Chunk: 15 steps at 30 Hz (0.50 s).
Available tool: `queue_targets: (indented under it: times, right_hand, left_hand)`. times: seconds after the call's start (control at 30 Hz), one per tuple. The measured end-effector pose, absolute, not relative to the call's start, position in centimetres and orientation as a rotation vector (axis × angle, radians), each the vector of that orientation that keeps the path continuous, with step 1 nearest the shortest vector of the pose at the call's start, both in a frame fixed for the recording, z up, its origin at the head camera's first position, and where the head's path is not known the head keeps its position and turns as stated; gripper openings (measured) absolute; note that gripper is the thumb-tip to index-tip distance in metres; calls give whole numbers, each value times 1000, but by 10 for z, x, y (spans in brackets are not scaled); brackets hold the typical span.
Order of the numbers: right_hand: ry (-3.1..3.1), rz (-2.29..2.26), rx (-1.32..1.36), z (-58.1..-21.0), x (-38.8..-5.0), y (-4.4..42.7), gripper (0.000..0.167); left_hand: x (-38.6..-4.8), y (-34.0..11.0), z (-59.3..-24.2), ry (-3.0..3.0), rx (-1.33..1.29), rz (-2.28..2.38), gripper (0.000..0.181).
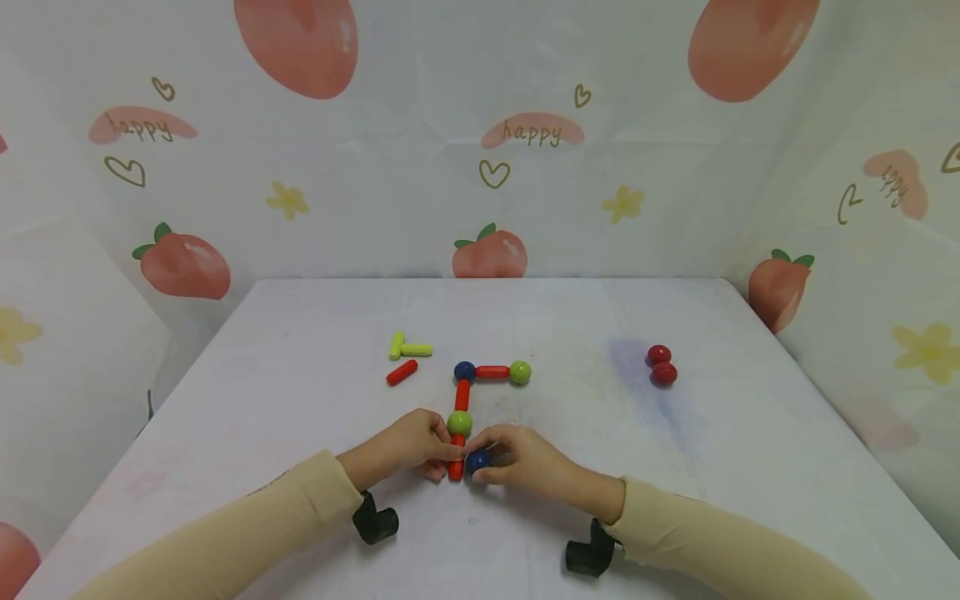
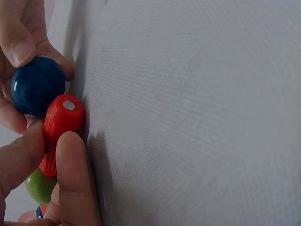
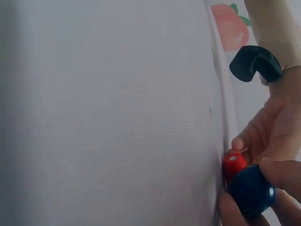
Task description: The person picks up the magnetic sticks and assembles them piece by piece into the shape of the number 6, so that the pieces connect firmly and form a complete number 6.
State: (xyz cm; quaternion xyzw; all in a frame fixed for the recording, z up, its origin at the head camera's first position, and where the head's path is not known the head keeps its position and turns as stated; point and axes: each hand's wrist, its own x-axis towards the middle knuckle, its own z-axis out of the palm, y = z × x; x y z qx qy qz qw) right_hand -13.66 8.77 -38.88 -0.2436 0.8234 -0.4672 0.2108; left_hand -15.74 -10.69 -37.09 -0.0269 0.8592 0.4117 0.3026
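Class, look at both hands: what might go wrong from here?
1. The blue ball in the right hand is round, so it might slip and roll across the table.
2. The left hand pinches the nearest red rod; a tug could part it from the green ball at its far end.

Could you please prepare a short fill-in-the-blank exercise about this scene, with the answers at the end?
1. The right hand holds a ____ ball.
2. The left hand pinches a ____ rod.
3. The rod-and-ball chain ends at its right tip in a ____ sphere.
4. On the table's right side lie ____ red balls.

Missing words: blue; red; green; two.
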Motion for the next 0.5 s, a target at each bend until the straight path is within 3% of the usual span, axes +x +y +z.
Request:
queue_targets:
  times: [0.5]
  right_hand:
    - [2319, -1281, -647, -390, -136, 83, 28]
  left_hand:
    - [-158, -108, -373, 2270, -54, 1103, 19]
